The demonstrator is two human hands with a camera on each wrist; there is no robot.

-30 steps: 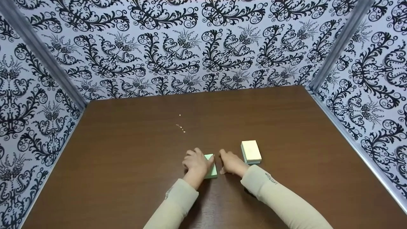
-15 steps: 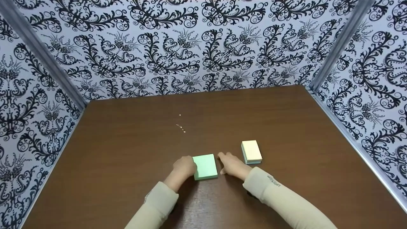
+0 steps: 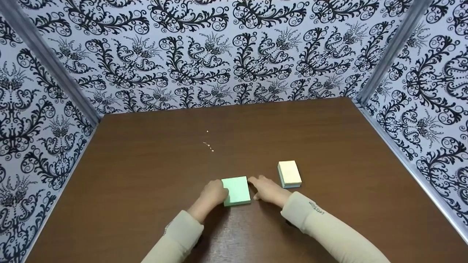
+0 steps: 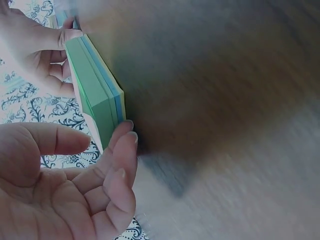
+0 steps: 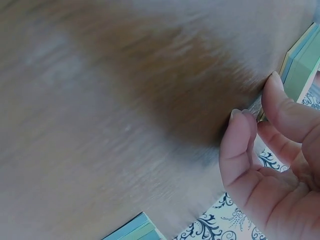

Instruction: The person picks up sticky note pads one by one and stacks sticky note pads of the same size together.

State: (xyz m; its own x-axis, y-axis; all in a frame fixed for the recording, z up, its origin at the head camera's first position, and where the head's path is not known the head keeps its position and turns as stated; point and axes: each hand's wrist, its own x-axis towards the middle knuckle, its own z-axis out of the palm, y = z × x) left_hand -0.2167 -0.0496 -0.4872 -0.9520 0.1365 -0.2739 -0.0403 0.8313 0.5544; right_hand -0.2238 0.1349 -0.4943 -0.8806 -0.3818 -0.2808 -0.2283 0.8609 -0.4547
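Note:
A square stack of sticky notes (image 3: 237, 190) with a pale green top lies flat on the brown table between both hands. Green, blue and yellow layers show along its side in the left wrist view. My left hand (image 3: 212, 193) is at its left edge, with the thumb overlapping the top in the head view and the fingertips (image 4: 131, 137) right at the lower corner. On the other side, my right hand (image 3: 268, 190) rests low over the table, thumb and fingers apart. Its thumb tip (image 5: 275, 80) is right at the stack's lower edge.
A smaller yellow-topped stack (image 3: 290, 173) with a blue layer beneath stands just right of my right hand. Small light specks (image 3: 208, 146) dot the table (image 3: 153, 157) farther back. Patterned walls (image 3: 234, 54) enclose the back and sides.
My left hand has drawn back left off the green stack's top to its left edge, uncovering the top. My right hand has shifted only slightly. Both stacks stay in place.

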